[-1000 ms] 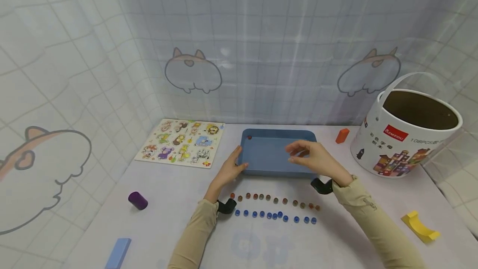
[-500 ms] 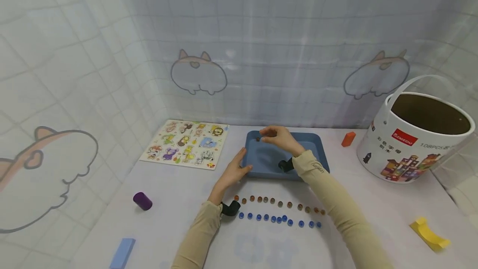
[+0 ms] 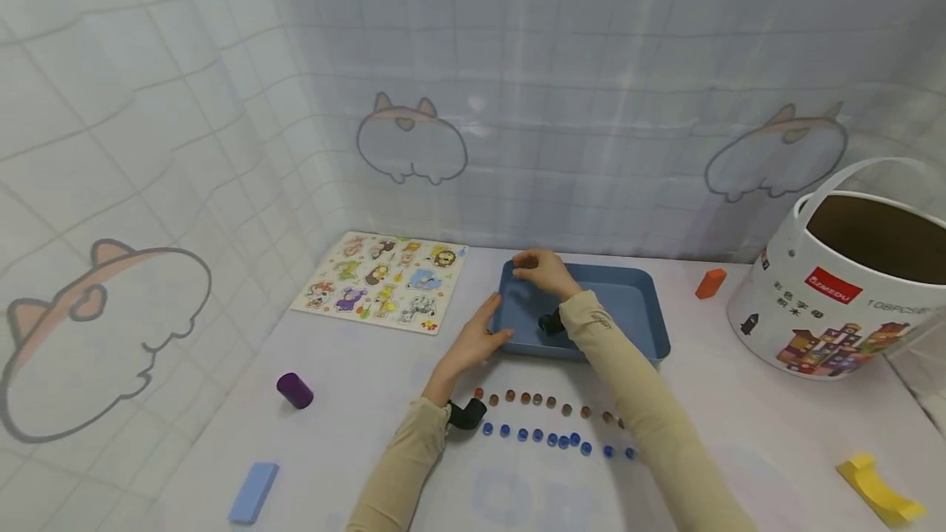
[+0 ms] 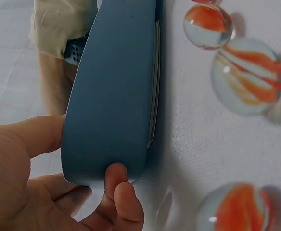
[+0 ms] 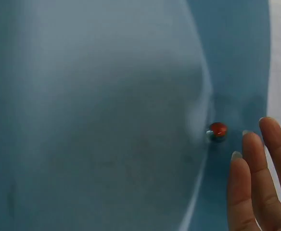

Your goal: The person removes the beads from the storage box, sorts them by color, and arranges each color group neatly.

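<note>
At the near left corner of a blue-grey tray (image 3: 606, 302), my left hand (image 3: 473, 343) curls round the wall. In the left wrist view, one finger lies against the rim and two fingertips touch the tray's outside (image 4: 111, 86). My right hand (image 3: 545, 271) hovers over the far left corner of the tray. Its fingers (image 5: 261, 178) look straight and slightly spread in the right wrist view. Close by them, apart from the fingertips, sits a red and clear glass marble (image 5: 217, 131) at the tray's wall. The right hand hides that spot in the head view.
Rows of orange-swirl marbles (image 3: 551, 402) and blue marbles (image 3: 538, 435) lie before the tray. Around them are an animal puzzle board (image 3: 380, 282), a purple cylinder (image 3: 295, 391), a light-blue block (image 3: 254, 493), an orange block (image 3: 710, 283), a yellow arch (image 3: 879, 489) and a white bucket (image 3: 850, 302).
My right hand has moved left and away from me, from above the tray's middle to its far left corner. The left hand stays at the tray, while the head view has shifted slightly.
</note>
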### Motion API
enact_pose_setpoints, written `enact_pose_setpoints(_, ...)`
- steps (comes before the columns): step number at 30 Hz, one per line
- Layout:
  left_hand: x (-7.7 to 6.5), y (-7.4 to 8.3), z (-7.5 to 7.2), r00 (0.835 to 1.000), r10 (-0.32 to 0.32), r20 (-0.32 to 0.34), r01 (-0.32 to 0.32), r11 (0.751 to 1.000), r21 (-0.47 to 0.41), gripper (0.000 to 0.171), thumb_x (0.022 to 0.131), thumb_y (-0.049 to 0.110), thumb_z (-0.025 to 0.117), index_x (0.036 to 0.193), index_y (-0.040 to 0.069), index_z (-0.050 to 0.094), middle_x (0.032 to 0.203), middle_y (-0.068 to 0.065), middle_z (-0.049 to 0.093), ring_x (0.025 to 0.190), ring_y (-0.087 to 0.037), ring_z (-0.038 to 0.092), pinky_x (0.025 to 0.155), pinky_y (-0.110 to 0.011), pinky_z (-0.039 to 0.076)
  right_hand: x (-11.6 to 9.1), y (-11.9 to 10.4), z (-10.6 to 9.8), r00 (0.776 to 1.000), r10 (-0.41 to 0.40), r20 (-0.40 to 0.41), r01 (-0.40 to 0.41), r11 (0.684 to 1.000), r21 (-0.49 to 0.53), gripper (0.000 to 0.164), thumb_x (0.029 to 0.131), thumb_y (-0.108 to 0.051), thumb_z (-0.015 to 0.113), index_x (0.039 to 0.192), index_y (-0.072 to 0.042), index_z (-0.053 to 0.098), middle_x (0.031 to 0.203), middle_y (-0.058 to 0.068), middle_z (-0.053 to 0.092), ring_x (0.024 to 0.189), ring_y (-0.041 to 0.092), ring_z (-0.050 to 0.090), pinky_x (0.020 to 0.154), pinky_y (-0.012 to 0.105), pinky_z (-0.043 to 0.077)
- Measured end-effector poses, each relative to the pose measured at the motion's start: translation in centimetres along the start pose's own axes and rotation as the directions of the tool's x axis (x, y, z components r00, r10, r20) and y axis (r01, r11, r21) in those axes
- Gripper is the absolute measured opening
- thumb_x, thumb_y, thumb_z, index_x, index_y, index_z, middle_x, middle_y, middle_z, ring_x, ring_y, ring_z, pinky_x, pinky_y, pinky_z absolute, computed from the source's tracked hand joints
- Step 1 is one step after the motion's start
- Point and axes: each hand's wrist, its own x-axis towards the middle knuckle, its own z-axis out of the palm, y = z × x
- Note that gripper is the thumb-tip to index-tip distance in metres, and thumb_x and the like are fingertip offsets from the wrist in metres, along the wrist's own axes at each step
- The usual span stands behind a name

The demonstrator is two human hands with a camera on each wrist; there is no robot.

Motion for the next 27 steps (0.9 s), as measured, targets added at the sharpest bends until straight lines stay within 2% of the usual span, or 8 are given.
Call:
enact_pose_setpoints(6, 0.1, 0.5, 0.1, 1.0, 0.003, 0.014, -0.003, 1.0, 0.004, 0.071, 0.095, 0.016, 0.059, 0.152, -0.005, 0.021, 0.161, -0.022, 0.015, 0.147, -0.039, 0.02, 0.116, -0.052, 0.029, 0.6, 0.7, 0.3, 0.999, 0.034, -0.031, -0.036, 0.997, -0.062, 0.036, 0.094, -0.017, 0.063, 0.128, -0.005, 0.061, 0.13, 0.017, 0.061, 0.121, 0.032, 0.057, 0.101, 0.045, 0.049)
enact_pose_setpoints(10, 0.2, 0.6, 0.2, 1.0, 0.005, 0.023, -0.005, 1.0, 0.01, 0.071, 0.096, 0.016, 0.059, 0.152, -0.005, 0.021, 0.161, -0.021, 0.015, 0.147, -0.039, 0.021, 0.114, -0.052, 0.034, 1.1, 0.8, 0.8, 0.997, 0.056, -0.048, -0.06, 0.996, -0.066, 0.034, 0.093, -0.012, 0.065, 0.125, -0.003, 0.062, 0.125, 0.018, 0.064, 0.114, 0.032, 0.061, 0.095, 0.042, 0.053)
enact_pose_setpoints(16, 0.4, 0.7, 0.1, 1.0, 0.003, 0.018, -0.003, 1.0, 0.005, 0.072, 0.095, 0.016, 0.06, 0.152, -0.003, 0.021, 0.162, -0.02, 0.014, 0.148, -0.036, 0.02, 0.111, -0.051, 0.037, 1.8, 0.5, 1.7, 0.994, 0.02, -0.108, -0.032, 0.993, -0.115, 0.025, 0.086, -0.003, 0.07, 0.111, 0.001, 0.068, 0.109, 0.02, 0.07, 0.099, 0.032, 0.067, 0.082, 0.037, 0.057)
enact_pose_setpoints(21, 0.3, 0.5, 0.1, 1.0, -0.007, 0.015, 0.007, 1.0, 0.011, 0.072, 0.095, 0.015, 0.061, 0.152, -0.004, 0.021, 0.161, -0.021, 0.015, 0.147, -0.038, 0.022, 0.112, -0.052, 0.035, 2.1, 0.3, 2.5, 0.991, 0.035, -0.126, -0.049, 0.993, -0.111, 0.022, 0.081, 0.001, 0.073, 0.102, 0.001, 0.069, 0.101, 0.019, 0.071, 0.09, 0.03, 0.068, 0.075, 0.033, 0.057)
enact_pose_setpoints(27, 0.0, 0.0, 0.2, 1.0, -0.012, 0.011, 0.012, 1.0, 0.007, 0.072, 0.095, 0.016, 0.061, 0.152, -0.004, 0.021, 0.162, -0.02, 0.014, 0.143, -0.036, 0.031, 0.098, -0.047, 0.046, 2.4, 0.3, 3.3, 0.993, 0.023, -0.115, -0.042, 0.986, -0.16, 0.019, 0.081, -0.001, 0.074, 0.099, 0.0, 0.068, 0.098, 0.017, 0.071, 0.086, 0.027, 0.067, 0.072, 0.031, 0.056)
